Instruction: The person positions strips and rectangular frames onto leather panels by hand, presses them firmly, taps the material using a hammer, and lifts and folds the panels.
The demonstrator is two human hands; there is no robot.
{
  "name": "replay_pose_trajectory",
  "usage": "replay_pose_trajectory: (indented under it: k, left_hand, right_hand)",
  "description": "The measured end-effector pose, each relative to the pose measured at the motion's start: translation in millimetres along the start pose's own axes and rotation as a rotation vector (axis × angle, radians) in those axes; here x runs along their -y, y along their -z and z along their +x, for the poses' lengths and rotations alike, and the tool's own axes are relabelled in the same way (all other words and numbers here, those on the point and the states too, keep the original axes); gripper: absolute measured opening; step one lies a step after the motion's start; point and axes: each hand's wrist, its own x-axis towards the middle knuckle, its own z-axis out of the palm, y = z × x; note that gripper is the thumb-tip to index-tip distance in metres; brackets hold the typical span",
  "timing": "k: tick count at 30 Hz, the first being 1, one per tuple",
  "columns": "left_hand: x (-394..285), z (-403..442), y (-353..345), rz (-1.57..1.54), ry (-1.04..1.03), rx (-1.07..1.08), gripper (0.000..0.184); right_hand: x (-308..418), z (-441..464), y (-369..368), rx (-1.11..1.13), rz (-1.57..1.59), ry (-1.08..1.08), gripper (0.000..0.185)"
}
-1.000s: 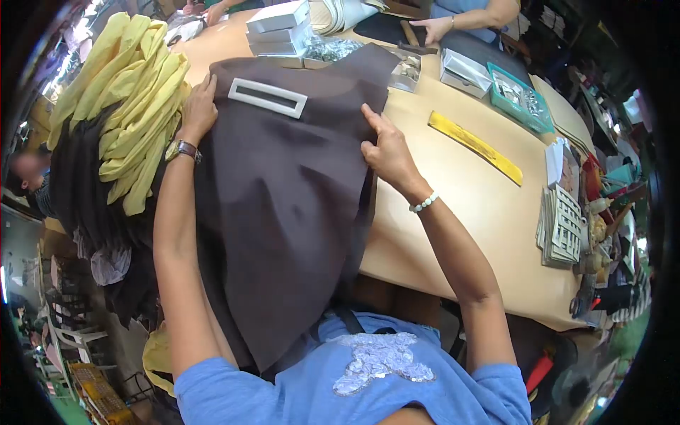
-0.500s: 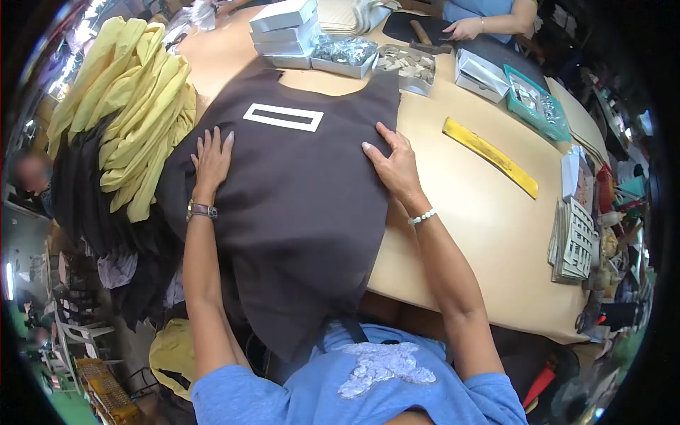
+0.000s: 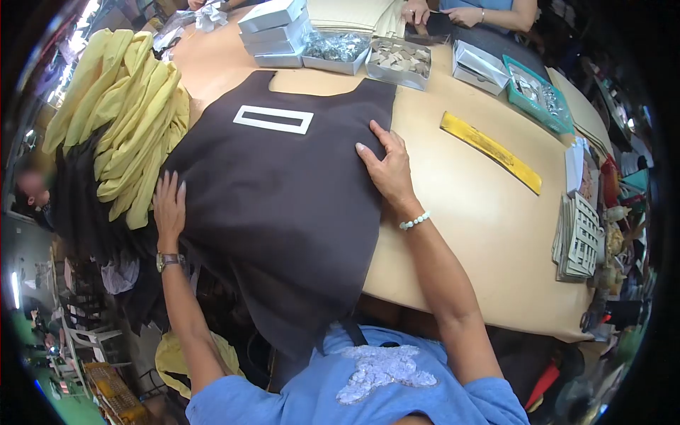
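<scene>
A dark brown fabric piece [image 3: 283,191] lies spread over the table's front part, its lower end hanging over the edge toward my lap. Near its notched top edge rests a white rectangular frame [image 3: 273,120] with a long slot. My left hand [image 3: 169,209] lies on the fabric's left edge, fingers stretched out, beside the pile of yellow cloth. On the fabric's right edge rests my right hand [image 3: 388,164], thumb and fingers apart. Neither hand grips anything.
Yellow cloth [image 3: 134,113] is heaped over dark cloth at the left. White boxes [image 3: 275,32], a box of small pieces [image 3: 399,62] and a teal basket [image 3: 538,95] stand along the back. A yellow strip [image 3: 490,152] lies right. A co-worker's hands [image 3: 464,15] are at the back.
The fabric has been laid flatter and spread wider. My left hand has moved from its upper left edge down and outward to its left side; my right hand has shifted slightly and stays at the right edge.
</scene>
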Motion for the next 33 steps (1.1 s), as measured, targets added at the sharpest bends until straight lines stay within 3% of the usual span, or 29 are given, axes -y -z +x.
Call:
replay_pose_trajectory:
  k: [3,6,9,13,17,20,23,26,28,31,33]
  left_hand:
    - [7.5,-3.9,6.0,-0.036,0.072,0.119,0.048]
    - [6.3,4.0,2.5,-0.074,0.001,0.039,0.050]
    - [8.1,-4.1,1.1,-0.073,0.096,0.037,0.052]
    - [25.2,-40.3,-17.0,-0.120,0.252,-0.133,0.050]
    - [17.5,-47.0,-1.8,0.176,0.366,-0.203,0.047]
    - [-28.7,-18.0,19.0,0.068,0.125,-0.308,0.044]
    - [-123.4,22.5,33.5,-0.196,-0.180,-0.371,0.038]
    - [-198.7,55.6,11.6,-0.287,-0.350,-0.290,0.047]
    - [-230.8,71.9,-10.0,-0.340,-0.339,-0.141,0.054]
    - [-243.8,81.9,-41.3,-0.244,-0.282,0.056,0.058]
    - [-241.9,86.2,-39.8,-0.264,-0.283,0.116,0.060]
  right_hand:
    - [1.4,-2.8,-2.0,0.002,-0.013,-0.008,0.052]
    - [-3.3,-5.3,-4.9,-0.024,-0.043,0.026,0.054]
    - [-2.3,-6.9,-3.3,-0.021,-0.029,0.024,0.054]
    - [1.0,-5.6,-0.6,0.024,-0.002,-0.013,0.055]
    - [-3.5,-5.6,-2.9,0.011,-0.021,0.019,0.055]
    - [-2.7,-6.8,-3.5,-0.008,-0.042,0.020,0.055]
    - [-3.7,-8.7,-4.2,-0.009,-0.059,0.022,0.055]
    - [-1.2,-7.0,-0.9,0.018,-0.032,0.029,0.056]
    - [2.2,-6.5,4.6,0.049,0.007,0.038,0.056]
    - [11.2,-7.6,9.0,-0.124,0.542,-0.230,0.045]
    - [-10.2,-2.4,9.1,-0.190,0.588,-0.226,0.037]
